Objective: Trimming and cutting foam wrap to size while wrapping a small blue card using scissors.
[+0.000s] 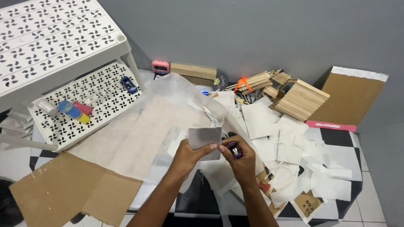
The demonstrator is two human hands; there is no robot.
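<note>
1. Here, the left hand point(185, 157) is closed in a pinch on a small folded white square of paper point(205, 139), thumb across its lower edge, holding it upright above the floor near the middle of the view.
2. The right hand point(243, 162) is curled shut around a small purple stapler point(234, 149), which sits just beside the square's lower right corner.
3. Under both hands lies a large sheet of thin white fabric point(143, 126), spread over a checkered floor point(341, 147).
4. Cut white paper pieces point(303, 168) are scattered to the right.
5. Brown cardboard point(63, 189) lies at the lower left.
6. A white perforated rack point(63, 46) stands at the upper left, with paint pots point(73, 111) and a blue toy car point(128, 84) on its lower shelf.
7. Bundles of wooden sticks point(294, 98) rest by the grey wall.
</note>
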